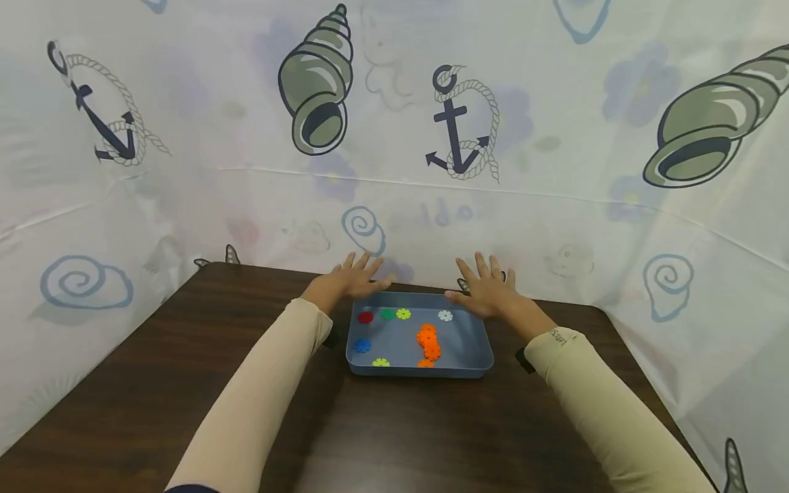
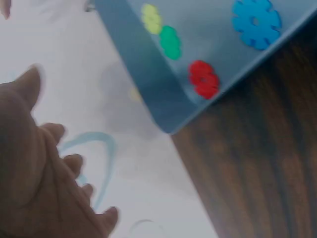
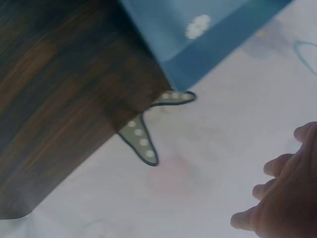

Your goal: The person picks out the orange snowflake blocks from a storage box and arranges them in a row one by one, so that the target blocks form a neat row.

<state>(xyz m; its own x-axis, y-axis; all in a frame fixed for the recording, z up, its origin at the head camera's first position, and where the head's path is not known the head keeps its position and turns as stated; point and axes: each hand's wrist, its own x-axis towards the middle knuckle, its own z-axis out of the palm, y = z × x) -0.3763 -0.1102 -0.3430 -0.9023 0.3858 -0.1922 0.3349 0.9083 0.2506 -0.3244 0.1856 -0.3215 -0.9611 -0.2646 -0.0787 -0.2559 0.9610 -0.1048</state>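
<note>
Both hands hover with spread fingers over the far corners of a blue-grey tray. My left hand is above the far left corner, holding nothing; in the left wrist view its fingers lie apart from the tray wall. Over the far right corner is my right hand, likewise holding nothing. Flat, notched flower-shaped discs lie in the tray: a red disc, a green disc, a blue disc, a white disc, two yellow discs, and several orange discs heaped right of centre.
The tray stands on a dark wooden table near its far edge. A white cloth printed with shells and anchors hangs behind the table and along its sides.
</note>
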